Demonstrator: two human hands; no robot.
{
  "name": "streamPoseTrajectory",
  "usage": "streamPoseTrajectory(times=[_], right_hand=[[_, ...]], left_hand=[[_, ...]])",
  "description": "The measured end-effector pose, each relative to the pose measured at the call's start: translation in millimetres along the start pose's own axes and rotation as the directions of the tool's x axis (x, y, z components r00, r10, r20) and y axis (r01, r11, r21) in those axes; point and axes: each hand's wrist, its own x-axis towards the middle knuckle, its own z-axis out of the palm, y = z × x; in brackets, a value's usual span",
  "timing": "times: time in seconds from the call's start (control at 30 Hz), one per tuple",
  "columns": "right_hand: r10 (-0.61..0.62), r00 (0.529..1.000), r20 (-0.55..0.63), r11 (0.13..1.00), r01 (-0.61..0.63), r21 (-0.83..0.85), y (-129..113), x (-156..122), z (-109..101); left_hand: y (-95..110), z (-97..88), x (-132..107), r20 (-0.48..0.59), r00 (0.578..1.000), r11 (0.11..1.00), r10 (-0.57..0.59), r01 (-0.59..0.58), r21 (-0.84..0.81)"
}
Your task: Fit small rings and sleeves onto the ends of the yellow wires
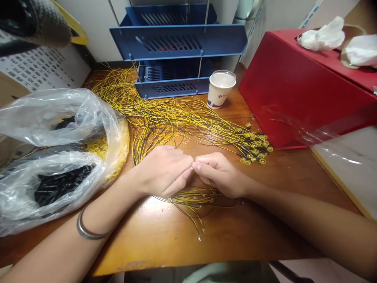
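Note:
My left hand [165, 171] and my right hand [219, 173] meet above the middle of the wooden desk. Thumbs and index fingers of both are closed in a pinch around a small pale-yellow piece [191, 168], mostly hidden by the fingertips. Just beneath my right hand a yellow wire passes down. Below the hands lies a loose group of yellow-and-black wires [191, 200] with small clear bulb-like tips. Behind them stretches a large bundle of yellow-and-black wires [176, 114]; yellow hexagonal rings [255, 147] sit on its right-hand ends.
To the left, a clear plastic bag [20, 208] holds short black tubes [63, 184]; yellow hexagonal rings [113, 161] lie beside it. At the back stand a blue tray rack [182, 43] and a paper cup [219, 92]. A red box [294, 90] occupies the right.

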Motion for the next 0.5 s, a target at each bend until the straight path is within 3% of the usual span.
streamPoseTrajectory(times=[0.5], right_hand=[[0.005, 1.000, -0.002, 0.999, -0.005, 0.040, 1.2, 0.5, 0.8]], left_hand=[[-1.1, -1.9, 0.1, 0.001, 1.000, 0.999, 0.016, -0.016, -0.028]])
